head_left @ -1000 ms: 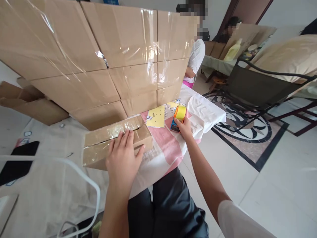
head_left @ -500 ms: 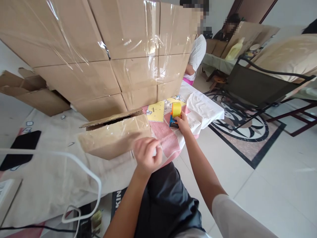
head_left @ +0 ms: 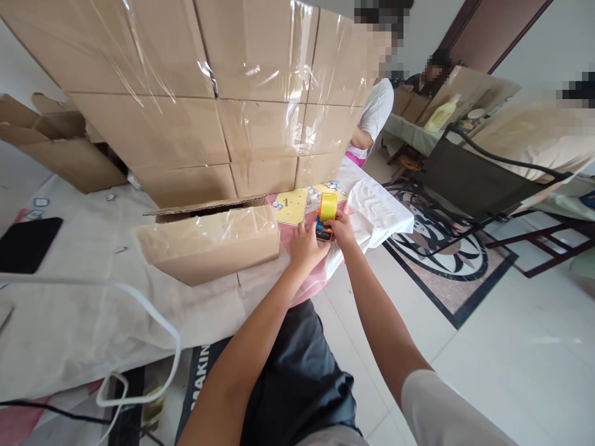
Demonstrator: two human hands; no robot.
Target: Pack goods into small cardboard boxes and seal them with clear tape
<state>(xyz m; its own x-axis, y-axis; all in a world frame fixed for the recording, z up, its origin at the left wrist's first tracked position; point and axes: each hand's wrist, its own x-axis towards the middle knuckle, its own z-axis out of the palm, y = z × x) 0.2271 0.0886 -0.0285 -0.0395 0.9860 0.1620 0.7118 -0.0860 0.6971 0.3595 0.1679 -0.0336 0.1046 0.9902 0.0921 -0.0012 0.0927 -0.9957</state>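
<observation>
A: Where is the tape dispenser point(head_left: 324, 235) found?

B: It is found just to the right of the small carton point(head_left: 223, 254), above the pink and white tablecloth point(head_left: 211, 316). A yellow roll point(head_left: 328, 206) is carried at its top.

A: How is it held?

B: It is grasped by the right hand point(head_left: 341, 230) from the side farther from the carton, with the thumb laid against it. The left hand point(head_left: 309, 244) is placed between carton and dispenser, its fingers bent toward the dispenser; whether they are closed on it or only rested there cannot be told.

A: And the carton itself?

B: It is set on the tablecloth. Shiny clear tape is seen over its top, and along its far side a flap point(head_left: 204, 207) is raised, by which a dark gap is left showing.

A: What is placed around it?

B: Behind the carton, a stack of boxes point(head_left: 260, 133) is piled, faced with clear tape. To its left and farther back, an opened box point(head_left: 77, 164) is seen, and well to its left lies a flat black object point(head_left: 30, 244). In front and to the left, a white bent tube point(head_left: 155, 316) is shown.

A: Farther off?

B: Well to the right of the carton, a dark chair point(head_left: 478, 173) is stood. Behind and to the right, a co-worker's white sleeve point(head_left: 377, 111) is partly hidden by the stack.
</observation>
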